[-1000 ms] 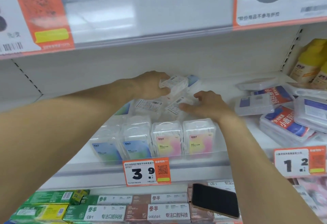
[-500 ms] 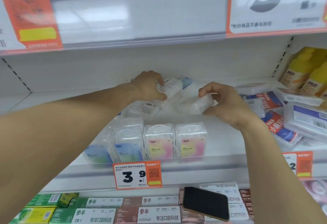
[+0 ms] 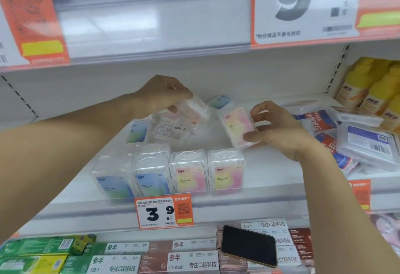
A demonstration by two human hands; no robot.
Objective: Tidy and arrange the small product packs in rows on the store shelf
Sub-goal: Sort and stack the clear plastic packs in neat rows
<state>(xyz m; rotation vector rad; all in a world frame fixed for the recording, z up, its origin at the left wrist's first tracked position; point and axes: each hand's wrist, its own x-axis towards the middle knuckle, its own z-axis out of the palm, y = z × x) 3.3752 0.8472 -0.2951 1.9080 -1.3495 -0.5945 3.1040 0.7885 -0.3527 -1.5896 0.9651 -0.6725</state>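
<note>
Packs in clear, stiff plastic look light and slick: your left hand pinches a clear pack above the loose pile; your right hand clamps a pink-yellow pack by its short edges. Below both grips stands the front row; hold edges, not faces.

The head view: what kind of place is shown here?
Most likely a retail store aisle. A price tag reading 3.9 is clipped to the shelf edge, small clear product packs stand in a row, and a larger 9.8 price sign hangs above.
</note>
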